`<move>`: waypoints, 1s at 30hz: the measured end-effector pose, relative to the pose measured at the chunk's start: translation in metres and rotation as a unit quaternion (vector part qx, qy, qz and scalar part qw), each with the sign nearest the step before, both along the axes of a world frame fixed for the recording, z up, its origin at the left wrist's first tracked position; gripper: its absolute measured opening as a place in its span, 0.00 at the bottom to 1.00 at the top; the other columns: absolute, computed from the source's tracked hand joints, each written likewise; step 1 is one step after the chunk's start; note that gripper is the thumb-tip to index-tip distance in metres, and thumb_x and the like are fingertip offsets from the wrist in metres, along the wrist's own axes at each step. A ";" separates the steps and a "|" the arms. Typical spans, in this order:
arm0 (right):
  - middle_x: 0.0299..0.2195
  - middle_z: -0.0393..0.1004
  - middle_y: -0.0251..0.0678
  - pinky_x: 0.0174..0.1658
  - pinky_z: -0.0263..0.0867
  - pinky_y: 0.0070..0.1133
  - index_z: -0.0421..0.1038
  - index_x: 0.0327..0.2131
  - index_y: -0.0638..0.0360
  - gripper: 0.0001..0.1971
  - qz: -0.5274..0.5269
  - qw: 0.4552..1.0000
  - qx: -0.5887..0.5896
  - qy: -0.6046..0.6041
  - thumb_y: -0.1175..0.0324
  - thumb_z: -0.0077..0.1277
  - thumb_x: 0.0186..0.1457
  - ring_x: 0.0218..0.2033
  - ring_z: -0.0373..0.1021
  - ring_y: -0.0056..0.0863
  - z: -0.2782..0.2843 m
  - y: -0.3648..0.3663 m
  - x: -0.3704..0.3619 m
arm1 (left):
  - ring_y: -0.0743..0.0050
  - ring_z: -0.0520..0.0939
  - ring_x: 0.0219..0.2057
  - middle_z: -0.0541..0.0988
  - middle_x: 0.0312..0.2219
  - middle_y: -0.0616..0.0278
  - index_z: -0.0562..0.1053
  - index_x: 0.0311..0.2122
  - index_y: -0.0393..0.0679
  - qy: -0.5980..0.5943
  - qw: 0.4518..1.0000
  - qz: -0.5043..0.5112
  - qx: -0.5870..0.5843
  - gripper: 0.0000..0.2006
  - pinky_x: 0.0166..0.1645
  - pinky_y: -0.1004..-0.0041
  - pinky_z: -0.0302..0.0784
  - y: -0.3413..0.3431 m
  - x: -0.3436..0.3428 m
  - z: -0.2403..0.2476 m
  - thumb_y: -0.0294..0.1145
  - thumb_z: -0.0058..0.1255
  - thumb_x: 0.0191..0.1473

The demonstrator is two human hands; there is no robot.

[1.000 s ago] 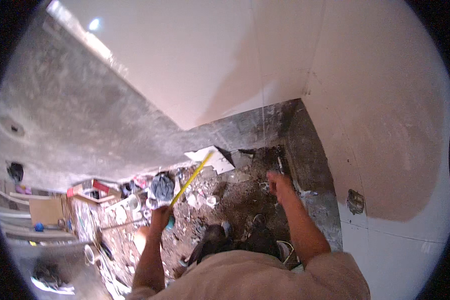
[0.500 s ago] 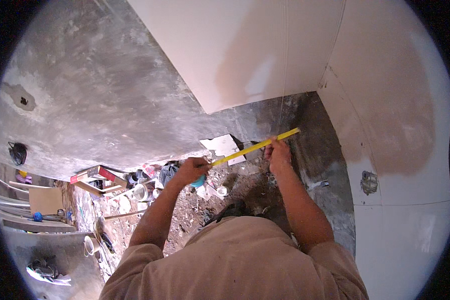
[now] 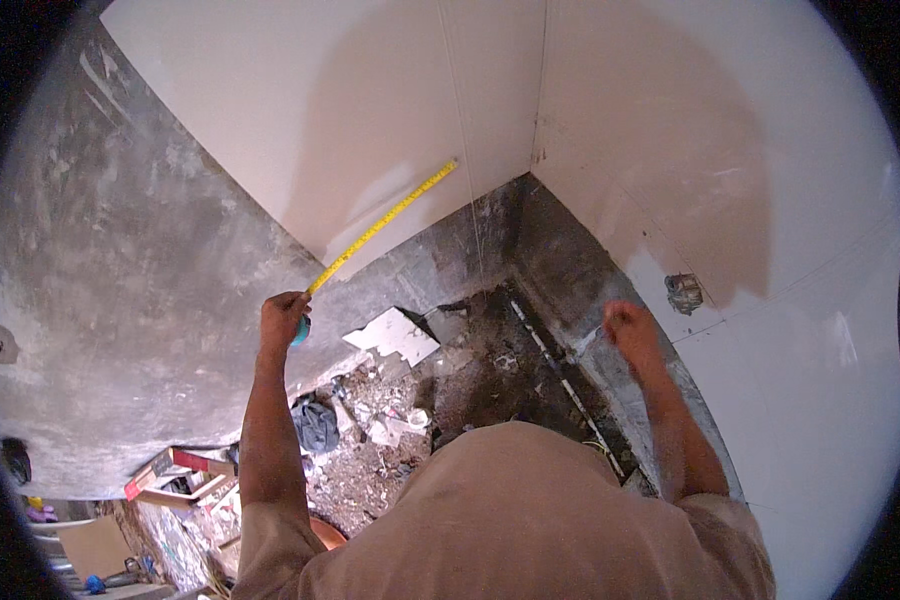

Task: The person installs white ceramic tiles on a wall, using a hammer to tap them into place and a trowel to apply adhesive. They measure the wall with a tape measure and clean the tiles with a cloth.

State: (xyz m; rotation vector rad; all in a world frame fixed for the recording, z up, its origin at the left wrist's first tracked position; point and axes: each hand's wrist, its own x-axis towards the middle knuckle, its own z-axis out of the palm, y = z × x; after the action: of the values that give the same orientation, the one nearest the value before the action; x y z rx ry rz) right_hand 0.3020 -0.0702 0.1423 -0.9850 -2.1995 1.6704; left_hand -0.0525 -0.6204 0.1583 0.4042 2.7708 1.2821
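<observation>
My left hand (image 3: 285,318) is closed around a tape measure (image 3: 303,330) with a teal case, mostly hidden by the fingers. Its yellow blade (image 3: 385,220) runs up and to the right, slightly curved, across the lower part of the white wall panel (image 3: 390,110). Whether the blade's tip touches the panel, I cannot tell. Apart from the tape, my right hand (image 3: 632,335) is raised on the right, with its fingers curled and somewhat blurred. Anything inside them is hidden. Closest to it is a recessed electrical box (image 3: 684,292) in the right-hand white wall.
Bare grey plaster (image 3: 170,250) covers the left wall and the strip below the panel. On the littered floor lie a broken white board piece (image 3: 395,335), a black bag (image 3: 315,425) and an open red-edged carton (image 3: 185,475). A long thin pale strip (image 3: 570,390) runs along the right wall's foot.
My right hand has let go of the tape blade and moved right. My left hand has moved left and up with the tape, whose blade now slants more steeply. The view has shifted toward the corner.
</observation>
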 end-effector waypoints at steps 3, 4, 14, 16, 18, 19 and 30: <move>0.25 0.74 0.29 0.28 0.66 0.21 0.77 0.37 0.58 0.09 0.014 0.999 0.038 -0.029 0.62 0.55 0.63 0.24 0.68 0.18 -0.060 -0.002 0.055 | 0.77 0.82 0.25 0.84 0.24 0.57 0.82 0.36 0.34 -0.042 0.997 -0.063 -0.018 0.14 0.34 0.71 0.78 0.058 -0.007 0.012 0.38 0.57 0.58; 0.25 0.74 0.30 0.29 0.67 0.21 0.77 0.38 0.58 0.10 0.024 1.000 -0.011 -0.009 0.61 0.55 0.63 0.24 0.69 0.19 -0.051 -0.017 0.049 | 0.77 0.81 0.24 0.84 0.24 0.58 0.82 0.36 0.34 -0.060 0.995 -0.075 -0.035 0.14 0.34 0.71 0.78 0.072 0.002 0.018 0.37 0.57 0.58; 0.23 0.70 0.30 0.22 0.65 0.25 0.71 0.41 0.57 0.15 -0.071 0.907 -0.376 0.177 0.55 0.52 0.65 0.20 0.67 0.23 -0.024 -0.114 -0.060 | 0.81 0.78 0.27 0.84 0.26 0.65 0.83 0.36 0.37 -0.261 0.944 -0.197 -0.038 0.11 0.35 0.74 0.74 0.125 0.163 0.030 0.35 0.58 0.58; 0.26 0.71 0.30 0.23 0.65 0.24 0.72 0.44 0.59 0.16 -0.054 0.912 -0.368 0.173 0.55 0.52 0.66 0.23 0.67 0.22 -0.044 -0.100 -0.071 | 0.79 0.80 0.29 0.84 0.28 0.63 0.81 0.38 0.34 -0.238 0.948 -0.209 -0.022 0.12 0.39 0.73 0.76 0.092 0.165 0.025 0.35 0.59 0.58; 0.28 0.72 0.31 0.24 0.67 0.23 0.72 0.47 0.60 0.18 -0.052 0.925 -0.350 0.136 0.54 0.51 0.66 0.24 0.69 0.22 -0.044 -0.079 -0.088 | 0.76 0.82 0.31 0.85 0.31 0.60 0.80 0.41 0.32 -0.271 0.948 -0.163 -0.030 0.14 0.41 0.71 0.77 0.050 0.163 0.031 0.34 0.59 0.58; 0.29 0.72 0.31 0.24 0.67 0.23 0.71 0.48 0.61 0.19 -0.052 0.931 -0.343 0.113 0.54 0.51 0.66 0.24 0.69 0.22 -0.037 -0.071 -0.099 | 0.76 0.81 0.30 0.85 0.30 0.60 0.81 0.41 0.32 -0.261 0.952 -0.155 0.034 0.13 0.40 0.72 0.77 0.017 0.157 0.024 0.34 0.59 0.58; 0.28 0.76 0.36 0.27 0.73 0.26 0.73 0.41 0.60 0.12 0.045 0.962 -0.268 -0.035 0.60 0.52 0.64 0.24 0.73 0.25 -0.092 -0.048 -0.019 | 0.78 0.78 0.22 0.83 0.23 0.60 0.82 0.31 0.34 -0.069 0.996 -0.036 -0.033 0.14 0.30 0.73 0.74 -0.025 0.034 0.019 0.37 0.56 0.60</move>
State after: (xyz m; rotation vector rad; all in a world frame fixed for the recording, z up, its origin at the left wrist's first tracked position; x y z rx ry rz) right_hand 0.2829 -0.1179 0.0506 -1.0827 -1.8834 2.3797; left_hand -0.0182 -0.6455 0.1771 0.3920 2.6512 1.1530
